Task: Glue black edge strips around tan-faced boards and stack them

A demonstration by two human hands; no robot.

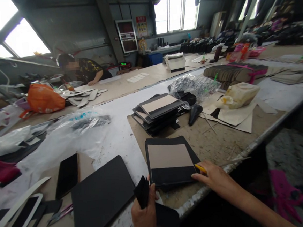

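Note:
My left hand [144, 217] is closed on a small folded piece of black material [142, 195] at the table's near edge. My right hand [214, 178] rests on the lower right corner of a black panel with a tan rectangle [170, 161] that lies flat on a cardboard sheet [216, 140]. A yellow pencil-like stick [200, 168] pokes out between its fingers. A large plain black sheet [102, 198] lies just left of my left hand. Behind the panel stands a stack of similar black-and-tan panels [158, 113].
A black phone-like slab [67, 175] and scissors [59, 215] lie at the left. Clear plastic bags [71, 133], a white jug [238, 95] and a black curved tool [194, 113] sit farther back. A person [85, 71] works at the far left table. The table edge [248, 149] runs diagonally on the right.

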